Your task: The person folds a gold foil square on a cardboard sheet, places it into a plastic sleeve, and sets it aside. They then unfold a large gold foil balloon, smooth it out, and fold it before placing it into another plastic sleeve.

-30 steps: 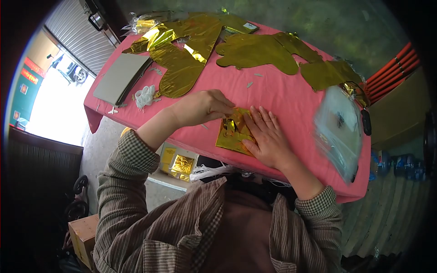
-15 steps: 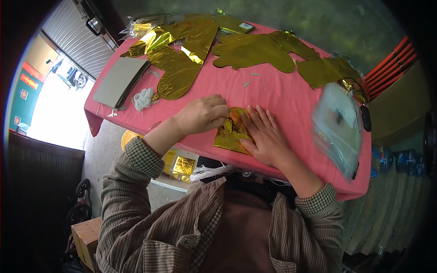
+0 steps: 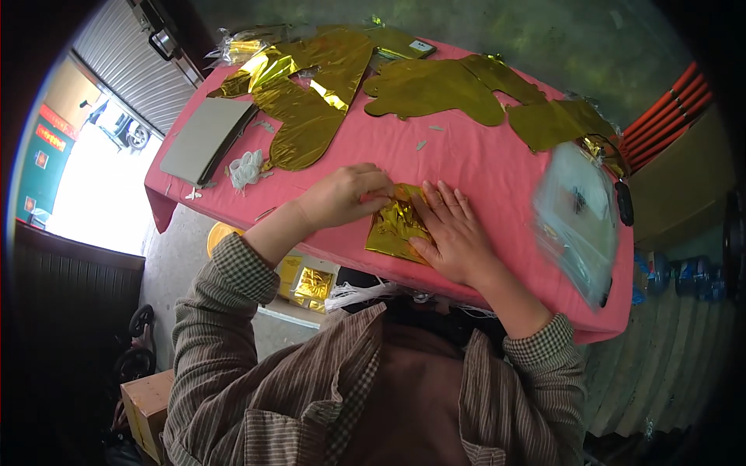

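In front of me on the table lies a folded gold foil balloon (image 3: 398,229), a small crinkled, shiny rectangle. My left hand (image 3: 347,198) is closed, its thumb and fingertips pinched at the foil's upper left edge. Its fingers partly hide what they grip. My right hand (image 3: 454,233) rests flat on the right side of the foil with its fingers stretched out. Beyond my hands spread larger flat gold foil balloons (image 3: 435,85), and another gold foil balloon (image 3: 299,128) lies further left.
A pink cloth (image 3: 482,163) covers the table. At left are a grey flat case (image 3: 206,140) and a bundle of white string (image 3: 246,169). Clear plastic bags (image 3: 576,225) lie at right. Gold packets (image 3: 313,286) sit below the near edge, and a cardboard box (image 3: 148,404) stands on the floor.
My left hand has shifted very slightly at the foil's edge, and the foil's creases lie a little differently. My right hand stays where it was.
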{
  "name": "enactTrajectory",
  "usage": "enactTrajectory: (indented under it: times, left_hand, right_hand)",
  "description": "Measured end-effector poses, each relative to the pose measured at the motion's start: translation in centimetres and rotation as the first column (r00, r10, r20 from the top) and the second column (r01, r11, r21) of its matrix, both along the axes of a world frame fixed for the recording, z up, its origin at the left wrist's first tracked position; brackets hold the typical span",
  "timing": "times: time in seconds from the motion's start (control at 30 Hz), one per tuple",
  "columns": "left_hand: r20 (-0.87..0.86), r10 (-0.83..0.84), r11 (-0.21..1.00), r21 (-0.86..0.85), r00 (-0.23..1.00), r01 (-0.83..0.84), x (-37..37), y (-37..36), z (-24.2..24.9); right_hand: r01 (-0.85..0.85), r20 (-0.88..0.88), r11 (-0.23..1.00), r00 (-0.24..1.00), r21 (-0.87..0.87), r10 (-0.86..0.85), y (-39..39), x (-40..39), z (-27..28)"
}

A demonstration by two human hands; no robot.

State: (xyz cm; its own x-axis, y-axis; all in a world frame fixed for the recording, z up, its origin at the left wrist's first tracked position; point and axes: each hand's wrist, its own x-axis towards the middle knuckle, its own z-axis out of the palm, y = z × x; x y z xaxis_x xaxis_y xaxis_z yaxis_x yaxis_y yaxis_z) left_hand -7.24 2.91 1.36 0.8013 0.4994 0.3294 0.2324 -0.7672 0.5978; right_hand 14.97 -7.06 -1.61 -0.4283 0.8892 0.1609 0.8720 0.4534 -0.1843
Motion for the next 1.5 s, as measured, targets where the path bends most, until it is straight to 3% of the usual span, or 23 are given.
enactTrajectory:
  times: [0.03,0.17,0.23,0.37,0.43,0.53,0.87,1.13,1.5]
  left_hand:
    - [-0.079,0.038,0.998,-0.038,0.996,-0.041,0.1,0.0,0.3]
    - [-0.047,0.004,1.000,-0.026,0.999,-0.005,0.5,0.3,0.6]
    - [-0.030,-0.096,0.970,0.221,0.995,0.100,0.5,0.9,-0.1]
    - [-0.087,-0.100,0.933,0.337,0.991,0.124,0.3,1.1,-0.4]
    - [-0.097,-0.108,0.847,0.512,0.989,0.143,0.3,0.9,-0.2]
    - [-0.085,-0.161,0.794,0.581,0.983,0.181,0.2,1.0,-0.9]
    - [-0.175,-0.186,0.841,0.480,0.967,0.249,-0.4,1.1,-0.8]
    - [-0.219,-0.122,0.961,0.217,0.968,0.170,-1.8,-0.5,-0.4]
    - [-0.280,-0.069,0.965,0.226,0.958,0.136,-2.1,-2.1,0.1]
  right_hand:
    - [0.004,0.008,1.000,1.000,-0.004,-0.004,0.0,0.0,0.0]
    - [0.001,-0.006,1.000,1.000,-0.001,-0.001,0.0,0.0,0.0]
    - [0.000,0.003,1.000,1.000,-0.009,0.000,0.0,0.0,0.1]
    - [0.001,-0.016,1.000,1.000,0.002,-0.001,0.0,0.0,-0.1]
    - [0.004,-0.003,1.000,1.000,-0.004,-0.004,0.0,0.0,0.0]
    - [0.000,-0.012,1.000,1.000,-0.001,0.000,0.0,0.0,0.0]
    - [0.012,0.023,1.000,1.000,-0.006,-0.012,-0.1,0.0,0.0]
    - [0.003,-0.003,1.000,1.000,-0.013,-0.003,-0.1,0.0,0.1]
    - [-0.019,0.002,0.999,1.000,-0.048,0.019,-0.1,0.3,0.5]
